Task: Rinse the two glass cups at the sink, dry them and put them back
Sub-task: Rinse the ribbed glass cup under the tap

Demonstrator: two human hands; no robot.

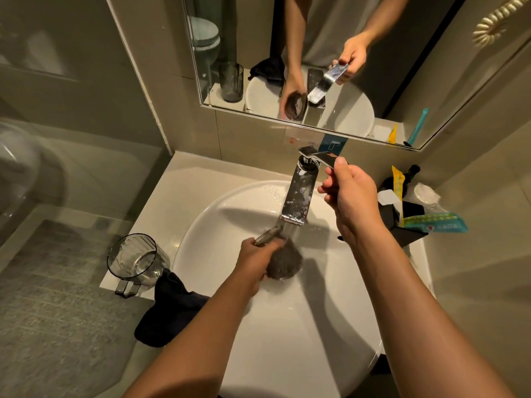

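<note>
The white sink (287, 326) lies under both forearms, and its smooth wet wall is the first danger: if the cup slips from wet fingers it would strike hard ceramic and could crack. Above the left hand (253, 262) stands the chrome faucet (297, 196), whose spout ends just over the knuckles, so lifting the glass carelessly could knock its rim against the metal. The left hand is closed around one glass cup (283, 264), held tilted in the basin under the spout; the cup looks blurred, and I cannot tell clearly how much water is running. The right hand (350, 193) is up and behind the left one, its fingers pinched on the faucet lever (319, 158); I judge that a strong opening could splash water over the surface (161, 202) and onto the packets to the right of that hand. To the left of the left hand, the second glass cup (138, 259) stands on the surface very near its edge, its handle over the edge, so a push from an elbow could send it to the floor. The dark cloth (169, 308) hangs just beside it, under the left forearm, and pulling it quickly could drag that cup.
</note>
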